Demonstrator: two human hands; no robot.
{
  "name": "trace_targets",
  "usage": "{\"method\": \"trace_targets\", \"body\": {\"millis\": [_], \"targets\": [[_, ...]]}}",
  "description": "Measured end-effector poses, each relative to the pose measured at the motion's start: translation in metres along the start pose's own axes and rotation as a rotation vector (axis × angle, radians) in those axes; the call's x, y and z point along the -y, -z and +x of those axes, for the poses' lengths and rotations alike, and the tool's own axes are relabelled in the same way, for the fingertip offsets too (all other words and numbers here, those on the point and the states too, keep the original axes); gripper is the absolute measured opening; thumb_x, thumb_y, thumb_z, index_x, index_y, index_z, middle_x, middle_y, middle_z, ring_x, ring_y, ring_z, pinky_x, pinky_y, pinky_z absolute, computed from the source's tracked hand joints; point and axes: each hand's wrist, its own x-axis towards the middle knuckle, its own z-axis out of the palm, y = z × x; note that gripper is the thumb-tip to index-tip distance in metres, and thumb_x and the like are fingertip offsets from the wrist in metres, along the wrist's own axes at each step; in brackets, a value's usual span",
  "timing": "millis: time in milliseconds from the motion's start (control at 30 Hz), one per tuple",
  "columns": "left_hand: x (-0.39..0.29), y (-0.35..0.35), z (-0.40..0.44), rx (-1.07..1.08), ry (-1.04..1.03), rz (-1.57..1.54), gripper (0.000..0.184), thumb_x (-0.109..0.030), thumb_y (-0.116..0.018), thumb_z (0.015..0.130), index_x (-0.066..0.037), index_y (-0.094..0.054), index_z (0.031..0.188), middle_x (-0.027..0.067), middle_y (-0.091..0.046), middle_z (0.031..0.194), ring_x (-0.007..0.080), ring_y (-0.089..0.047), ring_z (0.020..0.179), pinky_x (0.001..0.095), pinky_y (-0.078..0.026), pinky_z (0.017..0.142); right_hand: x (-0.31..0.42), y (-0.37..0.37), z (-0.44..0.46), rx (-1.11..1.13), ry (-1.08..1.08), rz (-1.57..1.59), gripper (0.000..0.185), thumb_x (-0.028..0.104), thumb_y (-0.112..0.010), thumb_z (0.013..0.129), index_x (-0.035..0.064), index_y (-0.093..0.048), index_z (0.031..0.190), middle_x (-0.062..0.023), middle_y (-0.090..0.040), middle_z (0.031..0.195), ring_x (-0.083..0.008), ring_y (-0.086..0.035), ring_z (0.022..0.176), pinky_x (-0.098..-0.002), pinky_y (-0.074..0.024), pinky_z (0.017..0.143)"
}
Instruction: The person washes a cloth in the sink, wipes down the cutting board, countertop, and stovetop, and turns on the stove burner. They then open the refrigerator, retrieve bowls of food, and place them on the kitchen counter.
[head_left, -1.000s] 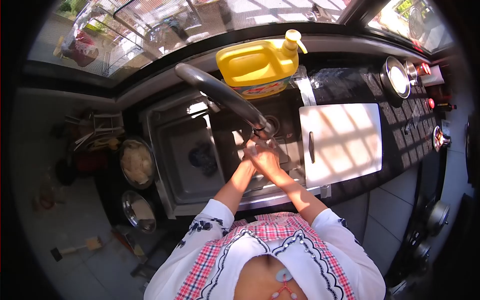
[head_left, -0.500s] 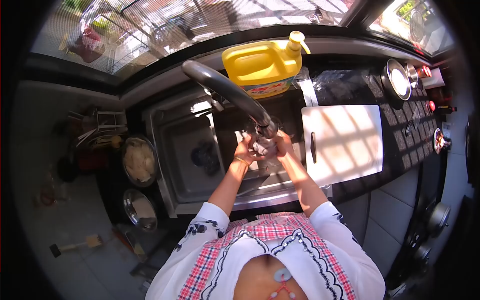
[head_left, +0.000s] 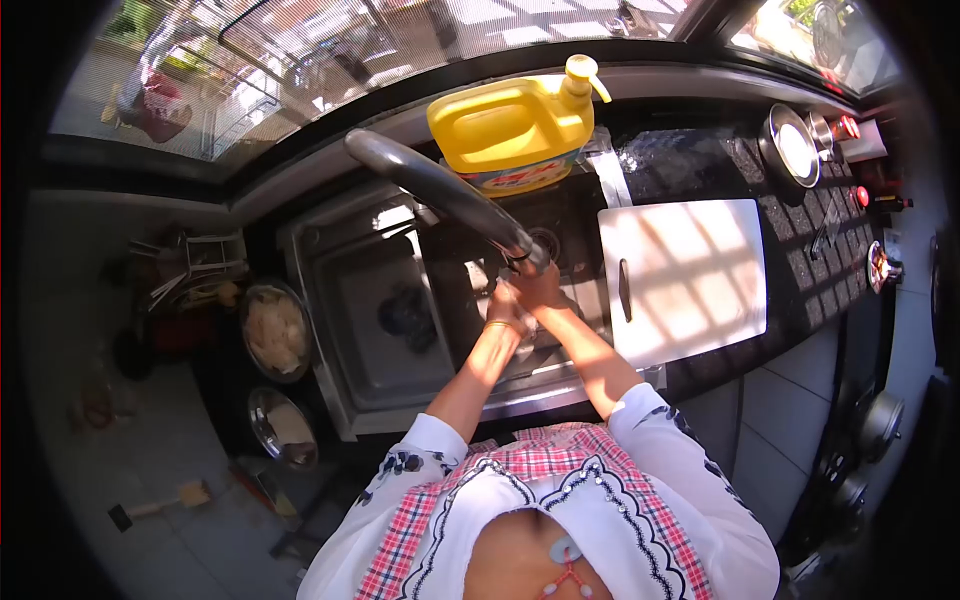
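Only the head view here, so going off the faucet: both hands are right below its spout, over the right-hand side of the sink. The left hand and right hand are pressed together, right one overlapping the left, fingertips mostly tucked under the spout. Can't tell if there's anything pinched between the palms, it's too small and glary in there. Left of the faucet there's the other basin, with a dark, lumpy thing sitting in it, kinda blurry. Further left of the faucet, past the sink edge, a round bowl is piled with pale pieces, and nearer the person a shiny metal bowl has something whitish in it. Just behind the faucet and a bit right is a big yellow pump jug, contents hidden. Way off right of the faucet, beyond the white cutting board, a pan has a round white thing in it.
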Motion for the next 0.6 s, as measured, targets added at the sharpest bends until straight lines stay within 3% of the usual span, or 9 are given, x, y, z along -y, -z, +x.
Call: {"method": "trace_targets", "body": {"millis": [33,100,233,300,333,400,467,500,600], "targets": [[-0.007,-0.006,-0.007,-0.002,0.002,0.000,0.031,-0.028,-0.059,0.080,-0.004,-0.056,0.099,0.0072,-0.060,0.097,0.0220,-0.058,0.090,0.0341,-0.048,0.078,-0.009,0.005,0.003,0.002,-0.002,-0.001,0.023,0.026,-0.057,0.078,0.0050,-0.062,0.088,-0.0155,-0.063,0.082,-0.0336,-0.061,0.076,-0.0413,-0.0482,0.067],[-0.025,-0.015,-0.021,0.113,0.008,0.181,0.023,-0.023,-0.060,0.079,-0.005,-0.058,0.095,0.0056,-0.061,0.093,0.0216,-0.060,0.087,0.0345,-0.049,0.076,-0.026,0.015,0.007,0.145,-0.444,-0.171,0.024,0.024,-0.059,0.076,0.0018,-0.060,0.086,-0.0218,-0.061,0.085,-0.0371,-0.060,0.079,-0.0423,-0.0471,0.066],[-0.042,-0.009,-0.021,0.107,-0.170,0.261,0.025,-0.031,-0.059,0.080,-0.012,-0.059,0.096,0.0049,-0.059,0.086,0.0191,-0.056,0.076,0.0387,-0.046,0.073,-0.068,0.010,0.003,-0.007,-0.636,-0.017,0.020,0.023,-0.060,0.077,0.0024,-0.058,0.078,-0.0171,-0.062,0.074,-0.0299,-0.062,0.070,-0.0390,-0.0470,0.061],[-0.060,0.005,-0.017,-0.009,0.021,0.375,0.037,-0.034,-0.060,0.080,-0.015,-0.053,0.110,0.0092,-0.053,0.105,0.0261,-0.054,0.086,0.0484,-0.044,0.076,-0.077,0.014,0.003,-0.074,-0.841,0.801,0.017,0.021,-0.056,0.083,0.0044,-0.058,0.082,-0.0039,-0.058,0.067,-0.0174,-0.057,0.064,-0.0308,-0.0441,0.057],[-0.062,0.007,-0.016,-0.041,0.134,0.400,0.043,-0.037,-0.059,0.080,-0.016,-0.049,0.117,0.0107,-0.048,0.115,0.0303,-0.052,0.093,0.0521,-0.043,0.077,-0.053,0.017,0.004,-0.076,-0.731,0.949,0.019,0.019,-0.050,0.088,0.0041,-0.058,0.079,0.0023,-0.054,0.067,-0.0085,-0.050,0.061,-0.0261,-0.0417,0.054],[-0.047,0.012,-0.003,-0.099,0.219,0.342,0.049,-0.044,-0.055,0.081,-0.018,-0.043,0.121,0.0116,-0.038,0.126,0.0366,-0.047,0.104,0.0552,-0.042,0.079,0.007,0.034,0.006,0.050,-0.826,1.079,0.018,0.019,-0.050,0.088,0.0029,-0.059,0.087,0.0005,-0.056,0.074,-0.0088,-0.052,0.066,-0.0247,-0.0423,0.057],[-0.033,0.023,0.007,0.438,0.147,0.283,0.044,-0.041,-0.054,0.083,-0.017,-0.046,0.120,0.0136,-0.042,0.126,0.0369,-0.044,0.111,0.0594,-0.039,0.082,0.026,0.029,-0.009,0.263,-0.843,0.926,0.021,0.019,-0.052,0.087,0.0035,-0.058,0.100,-0.0015,-0.057,0.084,-0.0079,-0.052,0.074,-0.0231,-0.0426,0.065],[-0.043,0.003,-0.005,0.391,0.493,-0.045,0.037,-0.027,-0.056,0.084,-0.011,-0.049,0.116,0.0176,-0.048,0.120,0.0362,-0.047,0.110,0.0545,-0.042,0.085,0.023,0.025,-0.021,0.309,-0.724,0.885,0.023,0.020,-0.052,0.087,0.0039,-0.057,0.103,-0.0015,-0.057,0.083,-0.0084,-0.053,0.076,-0.0234,-0.0434,0.067],[-0.031,0.022,0.011,0.708,0.280,-0.013,0.031,-0.017,-0.057,0.082,-0.004,-0.053,0.110,0.0179,-0.056,0.110,0.0335,-0.053,0.102,0.0465,-0.045,0.087,0.048,0.049,-0.041,0.256,-0.420,0.626,0.026,0.023,-0.053,0.088,0.0026,-0.056,0.104,-0.0021,-0.056,0.084,-0.0090,-0.055,0.079,-0.0240,-0.0448,0.071]]}}
